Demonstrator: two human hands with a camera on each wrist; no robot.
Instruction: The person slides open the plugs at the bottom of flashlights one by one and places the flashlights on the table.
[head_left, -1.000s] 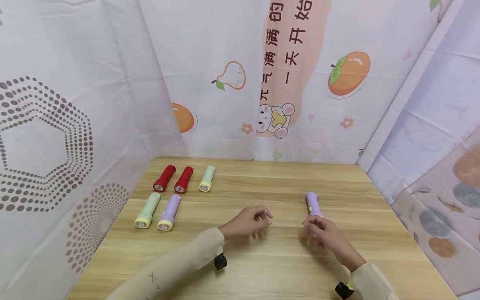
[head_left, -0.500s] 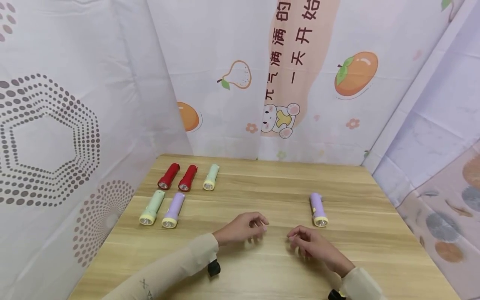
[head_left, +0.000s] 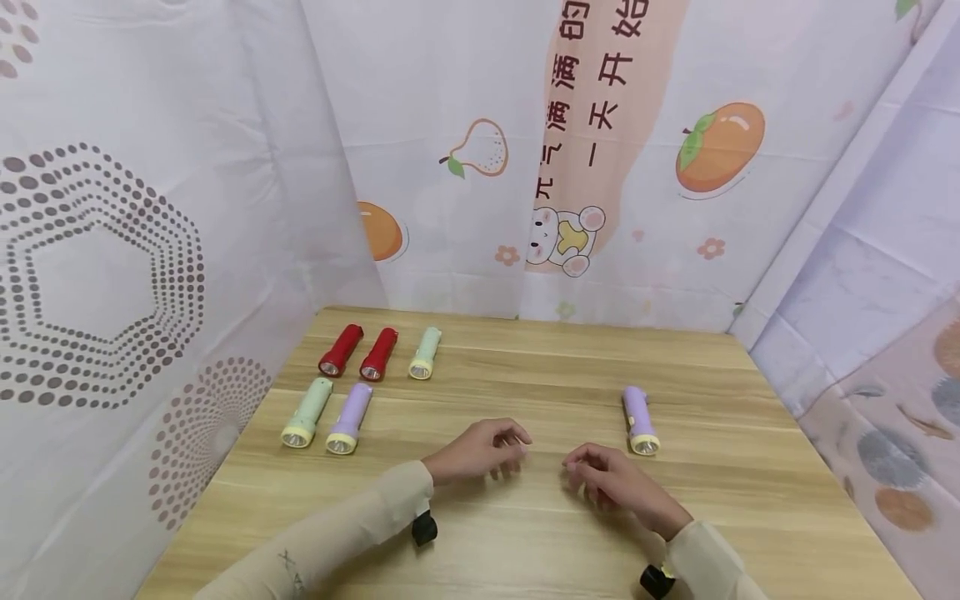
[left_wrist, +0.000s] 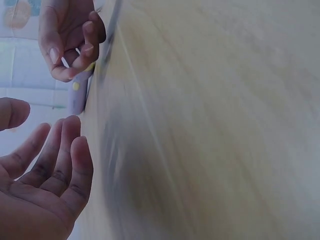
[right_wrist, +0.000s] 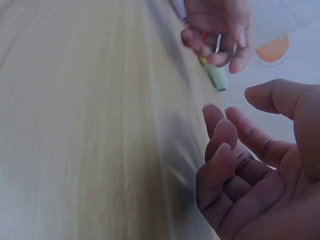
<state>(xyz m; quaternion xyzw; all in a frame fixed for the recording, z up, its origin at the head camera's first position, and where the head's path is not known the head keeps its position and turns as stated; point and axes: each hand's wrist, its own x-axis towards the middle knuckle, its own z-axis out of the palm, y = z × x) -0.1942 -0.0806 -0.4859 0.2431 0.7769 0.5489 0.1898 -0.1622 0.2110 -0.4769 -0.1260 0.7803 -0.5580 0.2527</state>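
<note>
My left hand hovers over the middle of the table, its fingers loosely bent around nothing. Facing it, my right hand is likewise relaxed and holds nothing; a gap separates the two. Just beyond the right hand lies a purple flashlight with a pale yellow head. On the left side of the table lie two red flashlights, one left of the other, and a mint green flashlight beside them. In front of these are a second mint green flashlight and a purple flashlight.
The wooden table ends at a printed curtain at the back. More curtains hang at the left and right sides. A small black device is strapped at the left wrist, another at the right.
My right hand has moved left and toward me, away from the purple flashlight, which now shows whole. My left hand has shifted slightly left. The view has turned a little left.
</note>
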